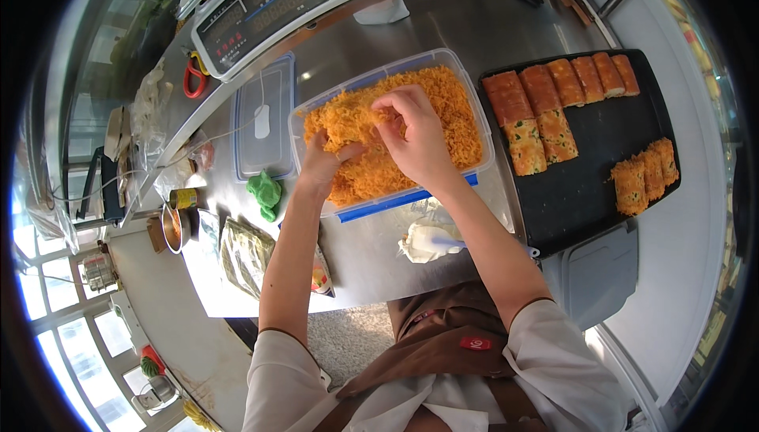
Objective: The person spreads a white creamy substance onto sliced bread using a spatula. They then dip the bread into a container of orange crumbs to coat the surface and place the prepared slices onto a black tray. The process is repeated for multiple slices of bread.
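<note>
A clear plastic tub (485, 128) with blue clips holds a deep bed of orange, shredded meat floss (451, 104). Over its left half, my left hand (320, 165) and my right hand (415, 135) grip a floss-covered lump (345, 118) between them. My left fingers curl round its lower left side, partly buried in floss; my right thumb and fingers pinch its right end. Whether a piece of cake lies inside is hidden by the floss. On the black baking tray (581, 175) to the right, several floss-coated pieces (630, 187) stand at the near right corner.
Browned cake slices with green flecks (523, 146) line the tray's far side. Near the tub lies a cream-smeared spatula (431, 242). Left are a blue-edged lid (265, 120), a green cloth or bag (265, 193) and packets (243, 252). A scale (265, 13) and red-handled scissors (194, 76) sit beyond.
</note>
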Demonstrator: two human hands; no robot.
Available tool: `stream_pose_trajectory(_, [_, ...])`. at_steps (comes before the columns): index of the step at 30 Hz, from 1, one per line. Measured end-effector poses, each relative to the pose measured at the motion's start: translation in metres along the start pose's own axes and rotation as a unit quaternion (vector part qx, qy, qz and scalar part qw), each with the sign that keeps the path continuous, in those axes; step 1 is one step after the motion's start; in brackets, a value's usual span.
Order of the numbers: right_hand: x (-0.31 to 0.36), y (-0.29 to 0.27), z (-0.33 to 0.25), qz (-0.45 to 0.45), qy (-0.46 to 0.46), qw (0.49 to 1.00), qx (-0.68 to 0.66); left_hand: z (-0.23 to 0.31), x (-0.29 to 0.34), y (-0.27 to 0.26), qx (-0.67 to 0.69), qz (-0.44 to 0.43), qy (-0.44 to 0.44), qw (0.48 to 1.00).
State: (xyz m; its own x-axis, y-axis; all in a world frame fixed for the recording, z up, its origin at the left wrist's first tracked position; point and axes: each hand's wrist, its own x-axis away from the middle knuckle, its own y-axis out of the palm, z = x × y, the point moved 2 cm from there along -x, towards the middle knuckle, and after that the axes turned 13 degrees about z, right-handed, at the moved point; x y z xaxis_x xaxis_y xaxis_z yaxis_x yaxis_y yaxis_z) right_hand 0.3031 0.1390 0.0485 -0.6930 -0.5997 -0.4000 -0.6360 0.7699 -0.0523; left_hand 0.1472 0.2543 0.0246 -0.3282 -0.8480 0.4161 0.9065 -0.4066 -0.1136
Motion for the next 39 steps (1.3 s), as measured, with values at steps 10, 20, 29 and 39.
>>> stream_pose_trajectory(10, [0.0,0.002,0.004,0.055,0.036,0.995,-0.071,-0.012,-0.004,-0.001,0.045,0.002,-0.033,0.998])
stream_pose_trajectory(20, [-0.007,-0.013,0.048,0.066,0.013,0.992,0.109,-0.001,0.0,0.004,0.064,-0.004,-0.034,0.997])
stream_pose_trajectory(29, [-0.041,-0.007,0.043,-0.3,0.21,0.928,-0.064,-0.004,-0.032,-0.02,0.002,-0.156,-0.132,0.979])
stream_pose_trajectory(39, [-0.02,-0.01,0.03,-0.208,0.195,0.954,-0.097,0.013,-0.042,-0.016,-0.038,-0.162,-0.144,0.975])
